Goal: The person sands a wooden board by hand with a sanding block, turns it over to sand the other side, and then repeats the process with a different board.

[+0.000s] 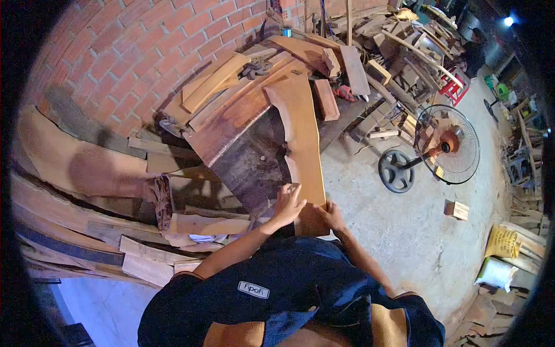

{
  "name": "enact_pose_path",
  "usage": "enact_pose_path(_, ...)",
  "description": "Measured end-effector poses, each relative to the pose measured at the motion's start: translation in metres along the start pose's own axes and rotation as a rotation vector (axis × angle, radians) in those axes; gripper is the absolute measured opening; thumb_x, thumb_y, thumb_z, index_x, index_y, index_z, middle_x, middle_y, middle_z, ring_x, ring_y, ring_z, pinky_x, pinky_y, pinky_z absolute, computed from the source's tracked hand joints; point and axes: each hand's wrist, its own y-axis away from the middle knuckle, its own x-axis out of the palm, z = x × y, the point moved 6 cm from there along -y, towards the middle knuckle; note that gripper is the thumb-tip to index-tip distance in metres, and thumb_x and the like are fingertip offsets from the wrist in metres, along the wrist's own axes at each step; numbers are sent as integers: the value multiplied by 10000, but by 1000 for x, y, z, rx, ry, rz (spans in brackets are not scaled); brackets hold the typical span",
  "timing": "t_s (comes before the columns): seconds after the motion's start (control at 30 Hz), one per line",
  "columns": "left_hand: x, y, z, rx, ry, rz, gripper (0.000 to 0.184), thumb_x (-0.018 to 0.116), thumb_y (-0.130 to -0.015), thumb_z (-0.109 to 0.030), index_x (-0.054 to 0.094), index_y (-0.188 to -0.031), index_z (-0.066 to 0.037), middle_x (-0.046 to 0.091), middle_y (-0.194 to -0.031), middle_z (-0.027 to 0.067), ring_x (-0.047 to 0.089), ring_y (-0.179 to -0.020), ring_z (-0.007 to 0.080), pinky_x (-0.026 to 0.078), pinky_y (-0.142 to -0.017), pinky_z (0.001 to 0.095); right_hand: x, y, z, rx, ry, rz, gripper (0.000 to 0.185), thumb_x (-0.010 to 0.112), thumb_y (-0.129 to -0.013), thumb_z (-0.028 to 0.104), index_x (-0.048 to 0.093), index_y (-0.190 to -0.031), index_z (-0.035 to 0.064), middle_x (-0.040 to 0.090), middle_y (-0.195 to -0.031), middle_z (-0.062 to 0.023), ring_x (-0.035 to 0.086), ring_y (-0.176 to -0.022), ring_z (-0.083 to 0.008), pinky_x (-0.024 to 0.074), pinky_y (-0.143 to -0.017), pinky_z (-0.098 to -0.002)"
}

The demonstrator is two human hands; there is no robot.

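Note:
A long wooden board (305, 144) with one wavy, bark-like left edge lies across a dark-topped workbench (243, 162), its near end close to my body. My left hand (287, 205) is over the left side of the near end, fingers apart; whether it touches the wood I cannot tell. At the right edge of the same end, my right hand (332, 217) grips the board, thumb on top and the other fingers mostly hidden.
Wood offcuts (217, 84) and a chain (257, 67) lie at the bench's far side by a brick wall (144, 52). Planks (87, 214) are stacked left. A standing fan (448, 144) and a wood block (457, 210) are right. A person (475, 53) is far back.

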Motion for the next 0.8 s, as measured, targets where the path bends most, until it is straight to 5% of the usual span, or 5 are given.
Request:
enact_pose_path(0.23,-6,-24,-17,-52,152,-34,769,565,-937,-359,182,-1507,-12,290,-1503,266,222,-1423,400,204,-1139,516,9,11,34,-138,220,-149,299,654,-903,162,580,-1148,8,677,-888,-126,624,-806,-211,499,-746,-350)
enact_pose_path(0.33,-12,-37,-25,-34,281,-58,842,584,-953,-368,87,-1519,10,228,-1521,280,304,-1382,392,256,-1129,444,12,11,41,-181,436,-206,168,611,-844,57,561,-1001,22,613,-870,-205,605,-824,-427,504,-722,-455)
enact_pose_path(0.5,-3,-50,-9,-151,561,-260,987,691,-874,-400,60,-1508,18,366,-1410,342,426,-1301,384,353,-1074,440,24,24,79,-467,598,-262,379,567,-800,-14,573,-1176,36,574,-1043,-175,569,-919,-399,490,-787,-470)
enact_pose_path(0.57,-27,-45,-26,-421,756,-228,773,704,-863,-208,231,-1435,8,482,-1268,209,526,-1145,254,454,-953,369,32,32,89,-626,746,-336,394,580,-802,-6,585,-1195,15,574,-1042,-175,547,-929,-361,488,-814,-439)
enact_pose_path(0.8,11,-35,40,-525,1237,-185,474,587,-870,27,401,-1297,-60,540,-1200,79,565,-1090,206,501,-914,372,42,31,64,-595,992,-206,624,607,-696,23,540,-1311,105,531,-1179,-134,502,-1009,-341,450,-886,-453)
